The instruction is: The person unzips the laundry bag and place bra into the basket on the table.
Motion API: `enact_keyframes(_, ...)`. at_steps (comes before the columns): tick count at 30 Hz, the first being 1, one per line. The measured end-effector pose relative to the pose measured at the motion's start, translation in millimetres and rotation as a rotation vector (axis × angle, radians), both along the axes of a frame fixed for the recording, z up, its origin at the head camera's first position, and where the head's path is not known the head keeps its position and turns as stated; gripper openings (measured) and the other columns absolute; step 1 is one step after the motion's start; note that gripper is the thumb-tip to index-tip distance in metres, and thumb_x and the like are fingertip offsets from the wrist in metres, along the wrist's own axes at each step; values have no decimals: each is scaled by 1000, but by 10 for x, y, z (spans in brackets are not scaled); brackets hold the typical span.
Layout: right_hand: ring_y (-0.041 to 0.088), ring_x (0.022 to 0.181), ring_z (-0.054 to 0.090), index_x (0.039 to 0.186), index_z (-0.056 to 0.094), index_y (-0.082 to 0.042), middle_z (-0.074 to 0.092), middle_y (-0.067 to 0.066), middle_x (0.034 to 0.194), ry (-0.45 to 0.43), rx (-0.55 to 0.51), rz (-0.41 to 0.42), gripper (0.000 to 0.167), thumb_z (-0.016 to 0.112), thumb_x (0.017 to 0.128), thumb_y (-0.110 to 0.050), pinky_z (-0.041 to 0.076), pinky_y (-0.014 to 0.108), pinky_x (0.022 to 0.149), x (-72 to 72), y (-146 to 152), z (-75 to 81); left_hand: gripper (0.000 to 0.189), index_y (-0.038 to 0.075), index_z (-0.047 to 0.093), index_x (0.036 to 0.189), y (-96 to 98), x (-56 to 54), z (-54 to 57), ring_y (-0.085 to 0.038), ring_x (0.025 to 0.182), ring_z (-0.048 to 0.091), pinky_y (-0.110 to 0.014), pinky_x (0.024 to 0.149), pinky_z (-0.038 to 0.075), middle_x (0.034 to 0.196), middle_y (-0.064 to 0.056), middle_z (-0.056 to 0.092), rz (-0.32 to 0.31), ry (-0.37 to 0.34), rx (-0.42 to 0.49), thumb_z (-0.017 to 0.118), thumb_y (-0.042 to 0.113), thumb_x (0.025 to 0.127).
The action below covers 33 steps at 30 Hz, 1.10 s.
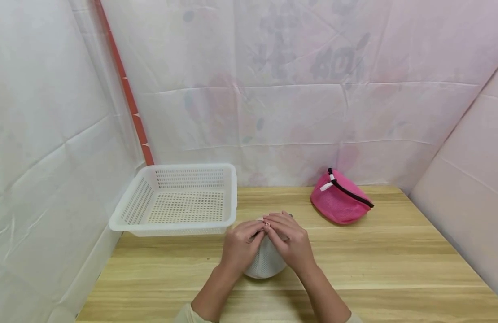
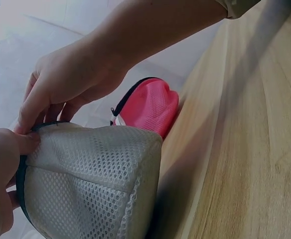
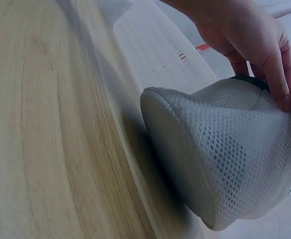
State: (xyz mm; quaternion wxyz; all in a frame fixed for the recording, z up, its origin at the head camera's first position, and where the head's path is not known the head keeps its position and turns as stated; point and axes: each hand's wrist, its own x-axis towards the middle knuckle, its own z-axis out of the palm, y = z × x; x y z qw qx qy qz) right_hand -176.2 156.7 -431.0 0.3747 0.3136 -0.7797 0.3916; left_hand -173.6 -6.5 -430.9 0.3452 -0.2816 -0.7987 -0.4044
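Pale mesh bag [image 1: 267, 264] in hand, rim work judged unfinished

The left hand [image 1: 242, 244] and right hand [image 1: 291, 240] pinched the bag's dark rim [image 2: 20, 186] over the wooden table [image 1: 374, 269], not yet released. They covered much of it, so whether it was fastened could not be told. From the bag, the white basket [image 1: 172, 228] sat at ten o'clock and the untouched pink bag [image 1: 338, 204] at two; neither blocked the work. A pale sheet [image 1: 281, 116] hung at twelve.

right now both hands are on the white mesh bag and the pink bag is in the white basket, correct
The pink bag isn't in the white basket; the head view shows it on the table. The left hand and right hand are on the white mesh bag.
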Motion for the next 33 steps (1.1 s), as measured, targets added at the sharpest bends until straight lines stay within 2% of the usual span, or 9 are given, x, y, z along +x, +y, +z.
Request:
enact_keyframes(7,26,100,69,99,75,-1,75,9,100,-16,-27,-33,16,72,83,3,35,29,116,13,-28,-26,17,8,78,100,13,28,17,-17,95,73,-25,84,58,100,-5,76,5,-31,-7,79,10,82)
enact_keyframes(14,26,101,67,98,71,-2,73,9,100,-31,-9,-47,16,70,84,5,34,26,116,19,11,-26,19,8,78,99,-17,-3,-25,-16,94,73,-25,85,57,99,-3,76,-14,-11,-10,80,11,80)
enact_keyframes(22,24,94,67,97,70,-2,72,8,96,8,-5,-84,16,70,83,7,39,22,111,-6,97,-19,21,6,78,99,-37,-38,-44,-17,94,73,-25,84,58,98,-4,76,-46,-20,9,81,9,79)
enact_keyframes(26,24,92,67,96,71,-1,72,8,94,61,-5,-100,12,71,85,3,41,21,109,-9,131,-27,20,5,77,99,-38,-59,-36,-17,95,73,-25,85,57,100,-5,76,-52,-27,7,81,8,79)
enact_keyframes(33,22,92,68,95,73,-3,72,6,95,102,13,-104,8,71,87,-2,50,14,93,-12,130,-44,21,4,77,102,-62,-94,-15,-21,103,71,-32,89,57,105,-7,75,-8,-70,-35,79,7,81)
